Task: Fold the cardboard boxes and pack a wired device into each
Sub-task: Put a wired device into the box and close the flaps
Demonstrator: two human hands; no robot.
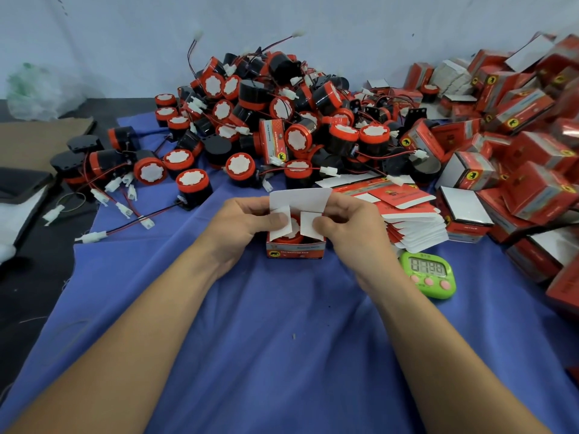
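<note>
A small red cardboard box (294, 249) stands upright on the blue cloth in the middle. A red and black wired device (293, 234) sits inside it, partly hidden by the white flaps. My left hand (247, 225) holds the box's left side and its thumb presses the left side flap inward. My right hand (347, 222) holds the right side and its thumb presses the right flap inward. The white top lid flap (300, 195) stands up behind my fingers. A large pile of loose wired devices (266, 120) lies beyond the box.
A stack of flat unfolded boxes (413, 227) lies just right of my right hand. Several packed red boxes (517, 151) are heaped at the right. A green timer (430, 275) sits near my right wrist. Brown cardboard (40, 136) and a plastic bag (34, 89) lie far left.
</note>
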